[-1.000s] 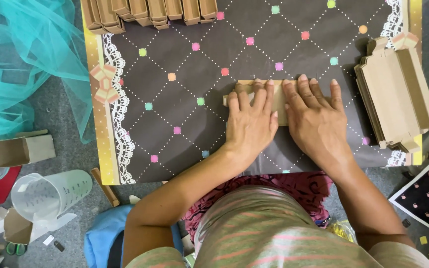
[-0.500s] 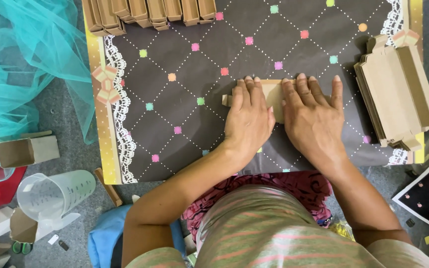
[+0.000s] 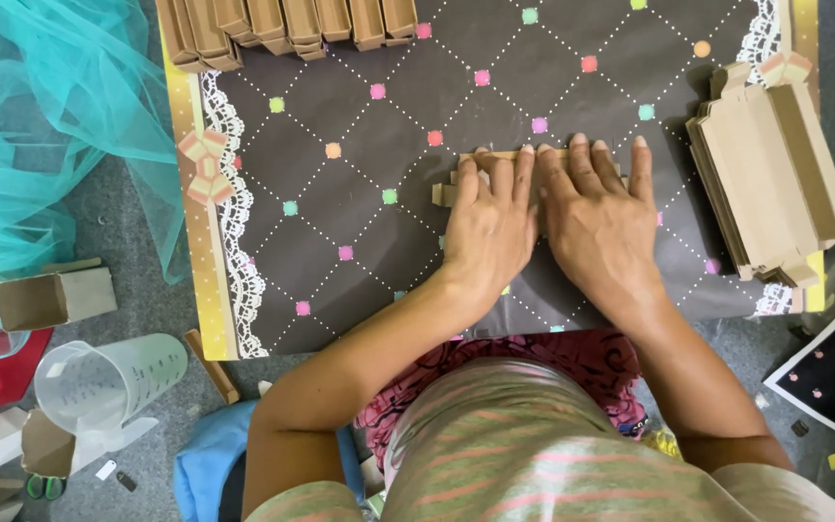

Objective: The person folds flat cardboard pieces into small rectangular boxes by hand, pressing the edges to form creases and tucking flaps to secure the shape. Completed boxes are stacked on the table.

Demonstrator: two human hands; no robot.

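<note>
Most of a flat cardboard piece [image 3: 475, 174] at mid-frame is hidden under the left hand [image 3: 488, 229] and right hand [image 3: 603, 227], pressed flat, fingers slightly spread; a cardboard stack [image 3: 770, 169] is seen at right.

A flat brown cardboard box blank [image 3: 495, 164] is lying at the middle of the dark dotted board, mostly covered by the hands. A stack of flattened brown cardboard boxes [image 3: 775, 174] is resting at the board's right edge. A row of folded brown cardboard boxes [image 3: 282, 24] is lining the top edge. One open-ended brown cardboard carton [image 3: 50, 298] is sitting on the floor at left
</note>
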